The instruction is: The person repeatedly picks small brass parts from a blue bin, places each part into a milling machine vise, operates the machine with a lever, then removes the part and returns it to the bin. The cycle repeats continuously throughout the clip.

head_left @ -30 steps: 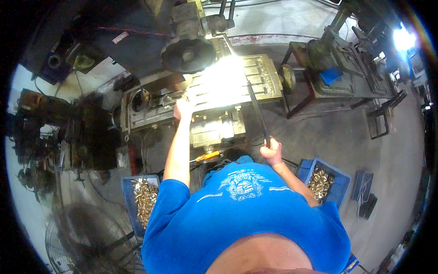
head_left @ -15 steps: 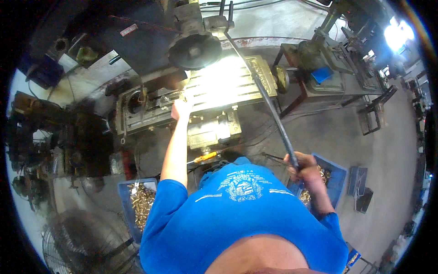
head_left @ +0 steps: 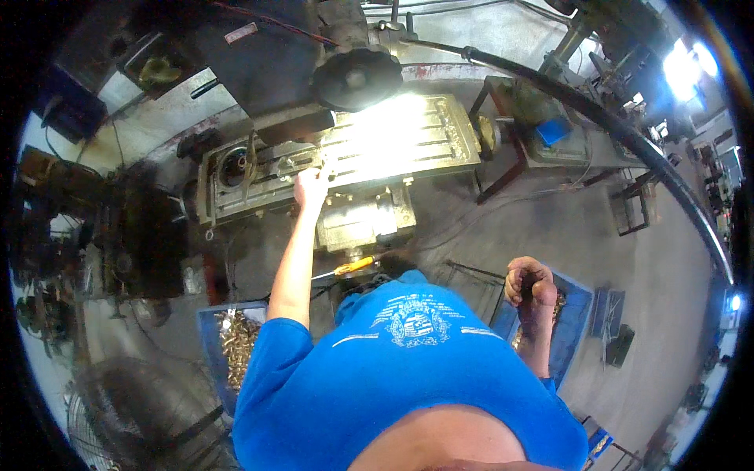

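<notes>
At the front edge of the slotted machine table (head_left: 440, 151), my left hand (head_left: 311, 187) is closed, its fingertips at a small metal fixture (head_left: 290, 166). Whatever it pinches is too small to make out. My right hand (head_left: 531, 282) is raised over the right-hand blue bin (head_left: 577, 314), fingers curled in toward the palm; their inner side is hidden. Apart from that hand, a long dark lever (head_left: 581, 96) reaches from the machine head out to the far right. A round black handwheel (head_left: 357, 80) hangs above the table, beside a bright patch of light.
Another blue bin (head_left: 210, 345) with brass-coloured parts stands at my left. A yellow-handled tool (head_left: 355, 265) lies below the machine table. Right of it stands a metal bench (head_left: 565, 149) with a blue object on it. A fan (head_left: 141, 408) is at lower left.
My right hand has let go of the lever and is slightly higher. The lever has swung up and to the right. My left hand stays at the fixture.
</notes>
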A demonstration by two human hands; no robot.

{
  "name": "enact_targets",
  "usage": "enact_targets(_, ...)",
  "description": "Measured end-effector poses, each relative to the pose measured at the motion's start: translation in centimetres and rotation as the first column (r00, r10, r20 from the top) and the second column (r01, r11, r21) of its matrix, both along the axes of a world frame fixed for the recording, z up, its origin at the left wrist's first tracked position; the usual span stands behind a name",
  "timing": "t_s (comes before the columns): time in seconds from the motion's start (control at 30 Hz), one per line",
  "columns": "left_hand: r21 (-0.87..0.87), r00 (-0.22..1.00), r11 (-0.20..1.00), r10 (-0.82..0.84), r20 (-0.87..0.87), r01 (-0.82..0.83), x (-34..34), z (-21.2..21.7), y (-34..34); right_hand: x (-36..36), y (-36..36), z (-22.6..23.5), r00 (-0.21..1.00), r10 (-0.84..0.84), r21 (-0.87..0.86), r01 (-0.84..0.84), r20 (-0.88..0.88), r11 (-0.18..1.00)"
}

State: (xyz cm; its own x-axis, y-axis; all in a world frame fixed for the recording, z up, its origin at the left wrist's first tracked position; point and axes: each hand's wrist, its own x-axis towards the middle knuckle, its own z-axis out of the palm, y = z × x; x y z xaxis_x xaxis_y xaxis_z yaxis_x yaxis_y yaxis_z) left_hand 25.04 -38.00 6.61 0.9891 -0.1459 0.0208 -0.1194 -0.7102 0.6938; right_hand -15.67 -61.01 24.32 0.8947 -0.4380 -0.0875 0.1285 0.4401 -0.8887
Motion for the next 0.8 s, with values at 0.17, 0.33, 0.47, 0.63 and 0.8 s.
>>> enact_targets(0.17,-0.043,0.965,0.999,0.030,0.261,-0.020,-1.5,2.5,-1.0,0.7,0.4,-0.5,0.999,-0.022,0.058,0.025,-0.040,0.998)
enact_targets(0.33,-0.012,0.951,0.997,0.079,0.298,-0.079,-0.8,1.8,-2.8,0.9,0.1,-0.8,0.993,-0.037,0.022,0.040,-0.113,0.999)
enact_targets(0.47,0.056,0.940,0.998,-0.025,0.340,0.006,-0.9,2.3,-3.4,0.5,0.3,-1.9,0.980,-0.093,0.057,0.104,-0.178,0.993)
enact_targets(0.63,0.253,0.526,0.735,-0.642,0.558,0.628,-8.0,2.5,-7.2,-0.1,0.1,-5.2,0.984,-0.032,0.067,0.044,-0.174,0.997)
enact_targets(0.8,0.083,0.655,0.720,-0.668,0.354,0.689,-14.1,1.0,-9.9,2.2,-0.3,-12.5,0.967,0.009,-0.027,-0.016,-0.255,1.000)
